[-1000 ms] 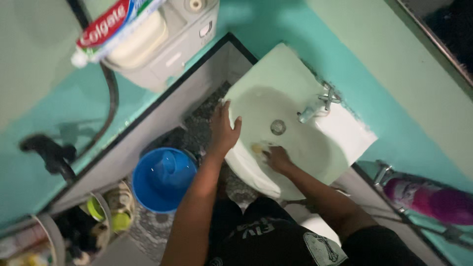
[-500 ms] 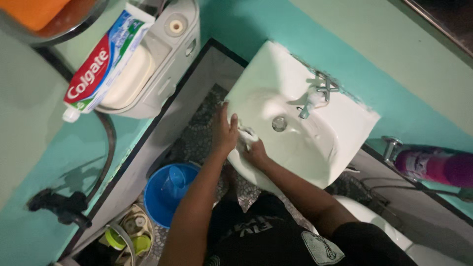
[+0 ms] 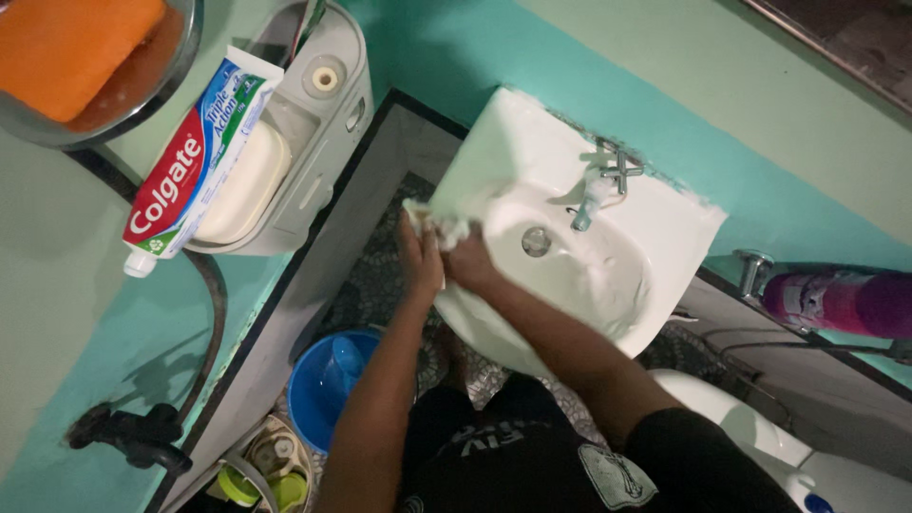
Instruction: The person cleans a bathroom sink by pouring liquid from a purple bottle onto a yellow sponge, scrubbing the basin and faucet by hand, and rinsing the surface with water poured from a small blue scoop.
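Above the sink (image 3: 665, 223), red-white-blue toothpaste box (image 3: 195, 166) (upper left); both hands (image 3: 445, 255) gripping a pale cloth (image 3: 439, 225)

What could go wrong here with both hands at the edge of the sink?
The pale cloth sits bunched between the left hand and right hand right at the sink rim, so it could slip off toward the blue bucket below. Suds might also drip onto the floor there.

Colours and patterns at the washbasin

Basin (image 3: 655, 247): white. Wall (image 3: 456, 47): turquoise below, pale green above. Cloth (image 3: 439, 226): whitish. Bucket (image 3: 318, 394): blue. Floor (image 3: 375, 275): grey-and-black pebble pattern. Toothpaste tube (image 3: 190, 161): red, white and blue. Soap bar (image 3: 242, 190): cream. Bottle (image 3: 836, 302): pink-purple.
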